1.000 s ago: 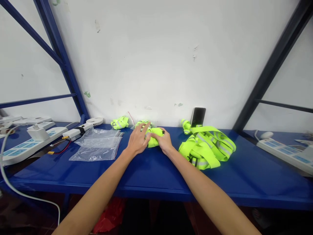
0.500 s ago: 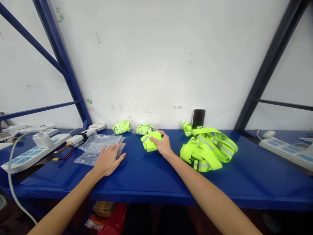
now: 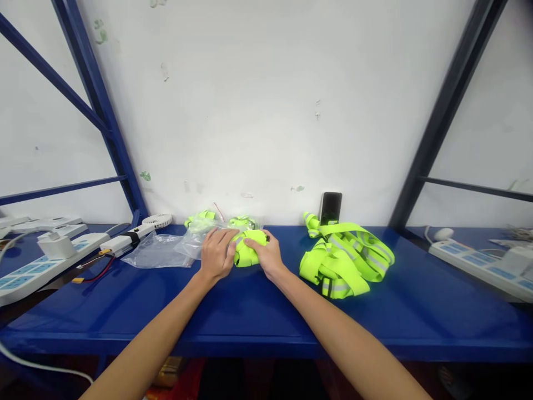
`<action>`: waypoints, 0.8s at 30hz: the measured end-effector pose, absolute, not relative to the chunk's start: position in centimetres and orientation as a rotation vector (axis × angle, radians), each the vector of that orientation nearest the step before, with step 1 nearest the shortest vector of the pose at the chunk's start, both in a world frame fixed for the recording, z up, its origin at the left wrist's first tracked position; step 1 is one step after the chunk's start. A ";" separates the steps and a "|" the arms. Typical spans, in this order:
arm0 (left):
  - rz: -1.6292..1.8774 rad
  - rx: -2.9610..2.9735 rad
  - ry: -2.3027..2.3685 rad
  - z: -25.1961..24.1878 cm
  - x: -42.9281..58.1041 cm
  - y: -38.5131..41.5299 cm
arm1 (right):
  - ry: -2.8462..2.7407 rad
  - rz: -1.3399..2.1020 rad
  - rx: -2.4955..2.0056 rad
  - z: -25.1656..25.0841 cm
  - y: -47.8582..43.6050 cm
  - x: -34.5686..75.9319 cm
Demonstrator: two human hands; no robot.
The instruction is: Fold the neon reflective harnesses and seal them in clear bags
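My right hand (image 3: 266, 256) presses on a folded neon-yellow reflective vest (image 3: 247, 253), its fingers curled over the top. My left hand (image 3: 215, 254) sits just left of that bundle, gripping the edge of a clear plastic bag (image 3: 195, 240) that stretches back from it. Behind my hands lie two bagged yellow bundles (image 3: 201, 219) (image 3: 241, 223), partly hidden by the loose bag. Further right is a loose tangle of neon-yellow reflective vests (image 3: 343, 262) with grey stripes.
All this lies on a blue metal shelf (image 3: 266, 328). A flat stack of clear bags (image 3: 155, 253) lies to the left. A phone (image 3: 331, 208) leans on the white wall. Power strips (image 3: 50, 261) (image 3: 474, 261), a small white fan (image 3: 157, 221) and wires sit at both ends.
My left hand has moved right from the flat bags to beside the yellow bundle, bringing a clear bag with it. My right hand stays on the bundle.
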State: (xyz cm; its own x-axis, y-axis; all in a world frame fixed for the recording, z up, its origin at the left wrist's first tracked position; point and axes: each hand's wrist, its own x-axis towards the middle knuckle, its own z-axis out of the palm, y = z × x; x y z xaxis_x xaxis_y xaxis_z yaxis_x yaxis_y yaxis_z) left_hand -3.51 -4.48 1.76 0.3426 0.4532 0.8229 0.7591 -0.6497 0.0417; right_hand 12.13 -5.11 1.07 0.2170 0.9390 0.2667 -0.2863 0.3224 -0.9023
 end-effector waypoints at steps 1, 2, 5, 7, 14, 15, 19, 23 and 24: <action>-1.231 -2.279 -1.086 1.7 -2.7 -4.1 | -0.925 0.975 -0.855 1.1 -4.8 12.5; -1.228 -2.311 -1.105 1.6 -2.0 -3.9 | -0.866 0.954 -0.876 1.1 -4.5 12.9; -1.126 -2.476 -1.110 1.4 -1.2 -3.7 | -0.714 0.892 -0.930 1.2 -3.9 13.8; -1.018 -2.568 -1.069 1.3 -1.4 -3.9 | -0.676 0.852 -0.953 1.3 -3.6 14.2; -0.857 -2.485 -0.999 1.1 -2.6 -3.8 | -0.852 0.732 -0.993 0.5 -3.1 14.4; -0.846 -2.457 -1.000 1.2 -2.7 -3.7 | -0.877 0.732 -0.982 0.4 -3.0 14.4; -0.825 -2.371 -1.010 1.5 -3.0 -3.4 | -0.978 0.730 -0.990 0.1 -2.8 14.7; -0.815 -2.392 -1.013 1.6 -3.3 -3.1 | -1.112 0.685 -0.999 0.1 -2.9 14.8; -0.814 -2.409 -1.014 1.5 -3.3 -3.0 | -1.135 0.680 -0.994 0.1 -3.0 14.8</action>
